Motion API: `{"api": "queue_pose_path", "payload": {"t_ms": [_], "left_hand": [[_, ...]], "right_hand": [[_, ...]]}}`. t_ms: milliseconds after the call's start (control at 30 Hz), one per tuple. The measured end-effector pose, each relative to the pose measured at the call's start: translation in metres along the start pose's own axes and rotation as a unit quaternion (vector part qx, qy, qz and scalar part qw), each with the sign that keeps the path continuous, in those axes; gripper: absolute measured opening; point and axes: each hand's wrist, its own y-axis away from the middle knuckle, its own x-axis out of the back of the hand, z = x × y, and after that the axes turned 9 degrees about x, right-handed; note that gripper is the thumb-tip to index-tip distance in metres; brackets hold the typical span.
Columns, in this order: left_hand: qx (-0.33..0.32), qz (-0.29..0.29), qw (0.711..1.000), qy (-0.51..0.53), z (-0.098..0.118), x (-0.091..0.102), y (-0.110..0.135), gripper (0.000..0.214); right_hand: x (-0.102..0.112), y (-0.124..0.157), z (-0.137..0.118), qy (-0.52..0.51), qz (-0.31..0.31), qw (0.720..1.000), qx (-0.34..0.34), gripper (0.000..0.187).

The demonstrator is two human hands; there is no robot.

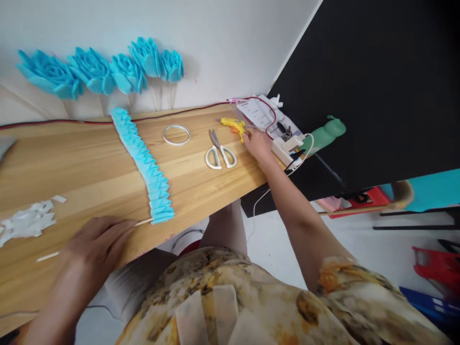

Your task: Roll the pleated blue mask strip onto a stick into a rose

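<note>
My left hand (94,249) lies flat on the wooden table (72,163), fingers stretched over a thin wooden stick (142,222). The stick joins the near end of a long pleated blue strip (143,163) running across the table. My right hand (256,143) reaches to the table's far right and touches a yellow glue gun (233,125), fingers curled at its handle. White-handled scissors (219,153) lie just left of that hand, and a roll of clear tape (176,134) lies farther left.
Several blue paper flowers (93,69) on sticks lean against the white wall. White paper scraps (27,221) lie at the left. A white power strip (287,147), red cable, papers and a green bottle (325,132) crowd the right end. Red and blue stools (436,266) stand on the floor.
</note>
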Motion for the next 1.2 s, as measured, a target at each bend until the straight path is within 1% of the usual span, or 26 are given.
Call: {"api": "queue_pose_path", "payload": {"t_ms": [67,133,200,233,300,367,400,433,467,500,533,567,633,667,700,733,800,833,867,900,1033,1133,1200], "left_hand": [[-0.001,0.01,1.0,0.002,0.0,-0.004,0.001,0.022],[0.011,0.012,1.0,0.001,-0.001,-0.007,0.002,0.021],[0.029,0.009,1.0,0.005,-0.002,-0.01,0.004,0.023],[0.04,0.006,0.999,0.009,-0.002,-0.011,0.005,0.023],[0.057,0.002,0.998,0.017,-0.001,-0.011,0.004,0.025],[0.056,0.022,0.998,0.019,0.002,-0.012,0.002,0.026],[0.055,0.032,0.998,0.013,0.003,-0.012,0.001,0.026],[0.051,0.04,0.998,0.01,0.004,-0.012,0.0,0.026],[0.046,0.04,0.998,0.01,0.004,-0.012,-0.001,0.025],[0.045,0.037,0.998,0.013,0.005,-0.012,-0.001,0.024],[0.044,0.032,0.998,0.017,0.004,-0.012,-0.001,0.023],[0.043,0.029,0.998,0.021,0.004,-0.012,-0.001,0.022],[0.042,0.029,0.998,0.022,0.002,-0.012,0.0,0.021],[0.041,0.032,0.998,0.021,0.001,-0.012,0.0,0.02],[0.036,0.036,0.999,0.02,0.0,-0.013,0.001,0.019],[0.031,0.038,0.999,0.021,-0.001,-0.014,0.002,0.018],[0.03,0.039,0.999,0.023,-0.002,-0.015,0.003,0.017],[0.033,0.039,0.998,0.023,-0.002,-0.016,0.003,0.017],[0.036,0.038,0.998,0.023,-0.002,-0.016,0.004,0.018],[0.038,0.038,0.998,0.022,-0.001,-0.016,0.004,0.018],[0.038,0.039,0.998,0.025,0.0,-0.017,0.003,0.018],[0.032,0.046,0.998,0.033,-0.001,-0.018,0.003,0.018],[0.037,0.041,0.998,0.037,-0.001,-0.018,0.003,0.018]], "right_hand": [[-0.004,-0.013,-0.005,0.008,-0.038,0.999,-0.023,0.042],[-0.005,-0.021,-0.011,-0.011,-0.056,0.997,-0.045,0.036],[-0.005,-0.029,-0.013,-0.063,-0.063,0.994,-0.066,0.028],[-0.004,-0.032,-0.013,-0.107,-0.062,0.99,-0.071,0.024],[-0.001,-0.038,-0.013,-0.158,-0.068,0.983,-0.065,0.02],[0.003,-0.041,-0.016,-0.213,-0.054,0.974,-0.053,0.019],[0.006,-0.04,-0.02,-0.286,-0.021,0.957,-0.054,0.016],[0.009,-0.038,-0.025,-0.365,0.014,0.929,-0.055,0.015],[0.013,-0.034,-0.031,-0.443,0.049,0.893,-0.059,0.016],[0.017,-0.028,-0.039,-0.517,0.068,0.852,-0.053,0.02],[0.021,-0.021,-0.048,-0.577,0.066,0.813,-0.048,0.024],[0.025,-0.013,-0.058,-0.628,0.054,0.776,-0.042,0.027],[0.031,0.003,-0.077,-0.7,-0.013,0.713,-0.035,0.026],[0.032,0.011,-0.086,-0.722,-0.058,0.689,-0.032,0.025],[0.032,0.017,-0.094,-0.734,-0.096,0.672,-0.029,0.025],[0.032,0.022,-0.101,-0.747,-0.119,0.653,-0.032,0.028],[0.029,0.029,-0.112,-0.772,-0.146,0.618,-0.031,0.032],[0.028,0.03,-0.117,-0.782,-0.156,0.603,-0.031,0.032],[0.027,0.032,-0.12,-0.787,-0.166,0.594,-0.029,0.031],[0.026,0.032,-0.123,-0.787,-0.176,0.591,-0.028,0.03],[0.023,0.033,-0.129,-0.779,-0.187,0.598,-0.005,0.03],[0.019,0.033,-0.13,-0.795,-0.18,0.579,0.021,0.029],[0.016,0.032,-0.131,-0.8,-0.179,0.573,0.025,0.03]]}}
